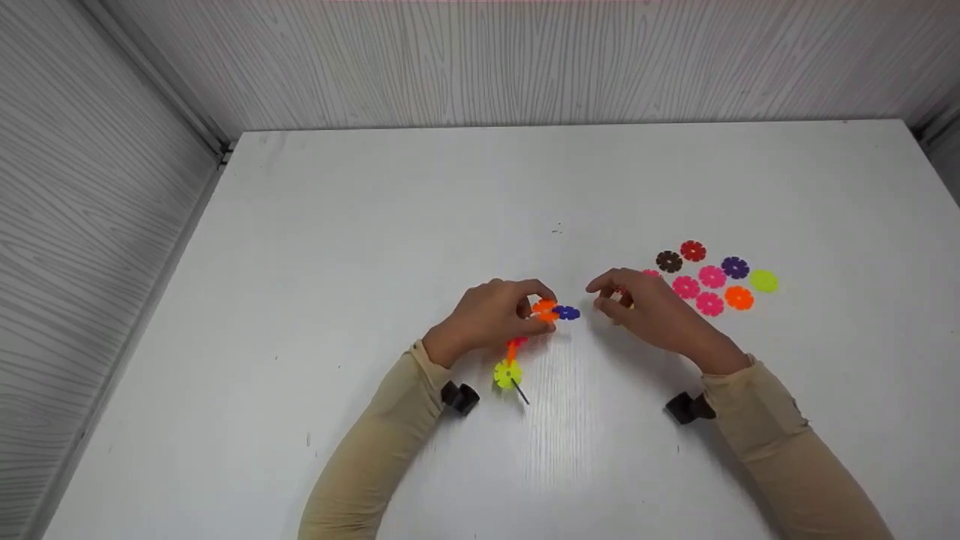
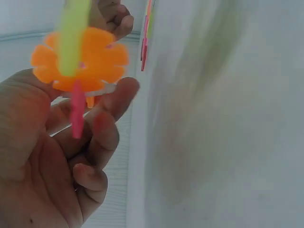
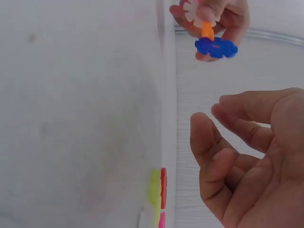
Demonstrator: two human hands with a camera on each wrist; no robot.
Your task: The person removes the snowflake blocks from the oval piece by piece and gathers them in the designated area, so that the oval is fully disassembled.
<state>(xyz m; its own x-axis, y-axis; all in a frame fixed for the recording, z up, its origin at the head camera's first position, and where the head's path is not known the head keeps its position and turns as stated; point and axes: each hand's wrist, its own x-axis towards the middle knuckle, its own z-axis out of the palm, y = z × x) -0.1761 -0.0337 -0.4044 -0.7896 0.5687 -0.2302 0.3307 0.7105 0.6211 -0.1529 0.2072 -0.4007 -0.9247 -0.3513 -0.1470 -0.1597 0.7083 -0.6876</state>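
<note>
In the head view my left hand (image 1: 487,315) pinches a joined chain of notched, flower-shaped plastic discs between thumb and fingers. An orange disc (image 1: 545,310) is at the grip, with a blue disc (image 1: 568,313) slotted to its right. Toward me the chain runs through pink and orange pieces to a yellow disc (image 1: 508,373), where a thin dark strip (image 1: 520,391) sticks out. A whitish disc (image 3: 194,13) also shows beside the left fingers in the right wrist view. My right hand (image 1: 656,311), fingers loosely bent and holding nothing, hovers just right of the blue disc.
Loose discs lie on the white table (image 1: 375,210) right of my right hand: a red disc (image 1: 693,250), a brown disc (image 1: 669,262), a purple disc (image 1: 736,268), a yellow-green disc (image 1: 764,281), another orange disc (image 1: 739,298) and several pink ones. My right hand partly covers some.
</note>
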